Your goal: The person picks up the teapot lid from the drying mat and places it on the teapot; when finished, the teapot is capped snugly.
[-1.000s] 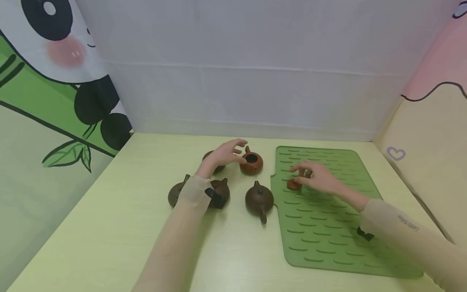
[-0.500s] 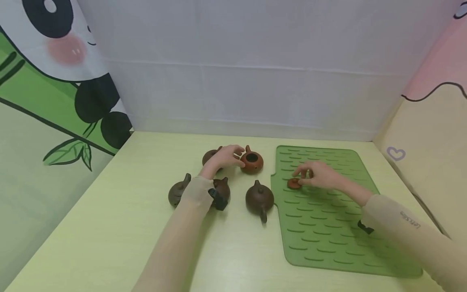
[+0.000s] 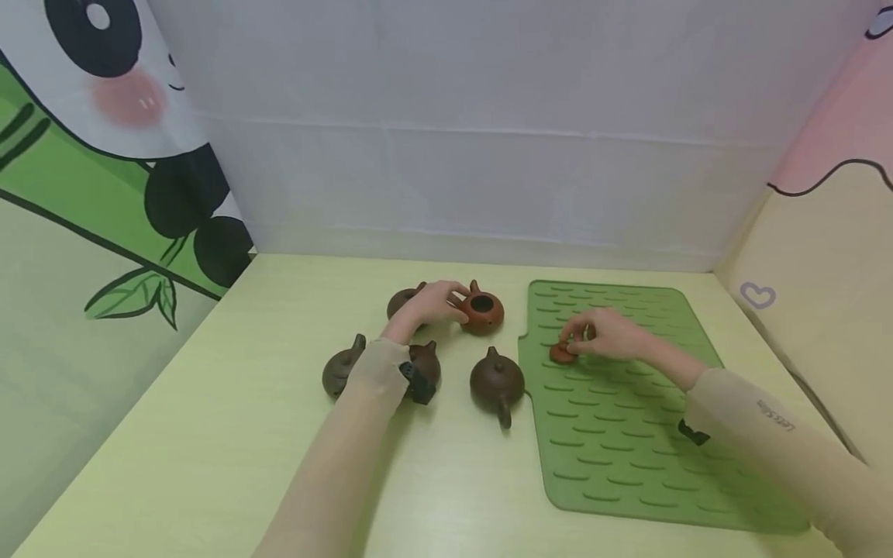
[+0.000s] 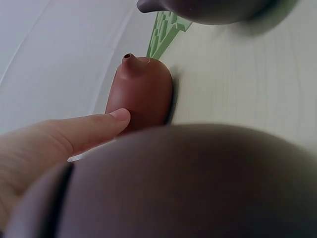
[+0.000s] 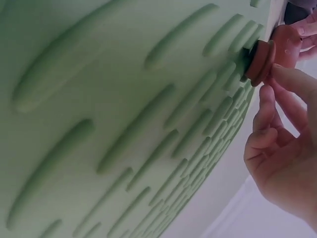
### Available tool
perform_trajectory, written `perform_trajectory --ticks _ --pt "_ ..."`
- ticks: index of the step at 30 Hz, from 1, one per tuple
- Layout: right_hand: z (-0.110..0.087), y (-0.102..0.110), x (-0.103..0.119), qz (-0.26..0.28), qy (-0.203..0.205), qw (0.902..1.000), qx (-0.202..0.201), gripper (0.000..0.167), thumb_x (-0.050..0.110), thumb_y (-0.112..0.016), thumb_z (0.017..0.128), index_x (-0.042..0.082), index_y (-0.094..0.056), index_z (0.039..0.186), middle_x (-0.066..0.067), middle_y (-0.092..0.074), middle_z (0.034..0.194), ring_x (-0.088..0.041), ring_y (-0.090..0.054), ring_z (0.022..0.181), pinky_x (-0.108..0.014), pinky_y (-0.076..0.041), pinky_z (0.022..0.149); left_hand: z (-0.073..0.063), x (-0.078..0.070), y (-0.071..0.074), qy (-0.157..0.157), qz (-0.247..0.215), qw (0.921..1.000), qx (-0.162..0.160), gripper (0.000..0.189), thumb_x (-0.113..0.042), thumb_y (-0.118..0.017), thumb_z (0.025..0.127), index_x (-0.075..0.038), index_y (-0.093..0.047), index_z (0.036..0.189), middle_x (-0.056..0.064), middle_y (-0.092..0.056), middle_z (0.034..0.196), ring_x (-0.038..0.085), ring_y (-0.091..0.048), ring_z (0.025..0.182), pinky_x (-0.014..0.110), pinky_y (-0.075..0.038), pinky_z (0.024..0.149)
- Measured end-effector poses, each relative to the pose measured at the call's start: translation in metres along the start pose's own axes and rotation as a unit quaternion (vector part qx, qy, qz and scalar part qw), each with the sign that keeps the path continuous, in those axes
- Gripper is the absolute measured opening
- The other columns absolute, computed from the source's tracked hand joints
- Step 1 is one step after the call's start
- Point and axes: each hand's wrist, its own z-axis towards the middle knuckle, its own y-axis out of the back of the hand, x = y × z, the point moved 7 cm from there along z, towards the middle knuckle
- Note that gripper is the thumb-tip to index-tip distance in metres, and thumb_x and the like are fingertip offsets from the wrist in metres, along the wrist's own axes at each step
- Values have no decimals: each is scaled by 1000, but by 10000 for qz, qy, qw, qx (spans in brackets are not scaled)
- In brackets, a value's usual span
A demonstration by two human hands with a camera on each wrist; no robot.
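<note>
A reddish-brown teapot (image 3: 483,312) without its lid stands at the back of the table, its round mouth facing up. My left hand (image 3: 438,302) holds its left side, the thumb pressing the body below the spout in the left wrist view. Over the green mat, my right hand (image 3: 605,335) pinches a small reddish lid (image 5: 261,62) between thumb and fingers. Whether the lid is touching the mat or just off it, I cannot tell. A dark brown teapot (image 4: 198,183) fills the lower part of the left wrist view, close to that wrist.
The ribbed green mat (image 3: 628,457) covers the table's right side. A lidded dark teapot (image 3: 497,381) stands at its left edge. More teapots sit around my left forearm: a grey-brown one (image 3: 338,370), a brown one (image 3: 425,364) and another behind (image 3: 401,301).
My left hand has come down and closed in on the reddish teapot's side. My right fingers have settled on the lid and now pinch it.
</note>
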Motion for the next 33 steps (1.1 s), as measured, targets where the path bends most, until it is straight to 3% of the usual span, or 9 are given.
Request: perform_trajectory --ticks 12,18,24,33 --pt "10 12 11 -131 364 9985 395 10 11 -71 88 11 -72 97 0 -67 79 -15 -60 69 -22 -46 60 5 5 -2 102 -116 9999 -24 57 -17 -72 90 -8 -50 143 17 -62 136 31 -59 127 44 -46 109" --pt "22 31 21 -212 400 9989 110 8 11 -71 89 10 -73 97 -4 -68 80 -20 -61 70 -23 -45 59 5 5 -3 103 -138 9998 -40 57 -17 -72 90 -8 -50 142 18 -63 134 31 -60 125 43 -47 107" --pt "39 47 36 -191 484 9985 -165 8 13 -71 90 14 -74 97 -6 -69 79 -13 -60 66 -26 -47 61 3 4 -2 137 -158 9998 -50 57 -16 -72 90 -8 -50 142 18 -63 134 31 -60 125 44 -47 107" --pt "73 56 55 -38 389 9984 -410 8 22 -70 92 19 -73 99 -1 -70 83 -17 -65 80 -32 -50 75 3 4 -1 154 -174 9997 -68 57 -16 -72 90 -9 -50 142 18 -64 133 31 -61 124 43 -47 107"
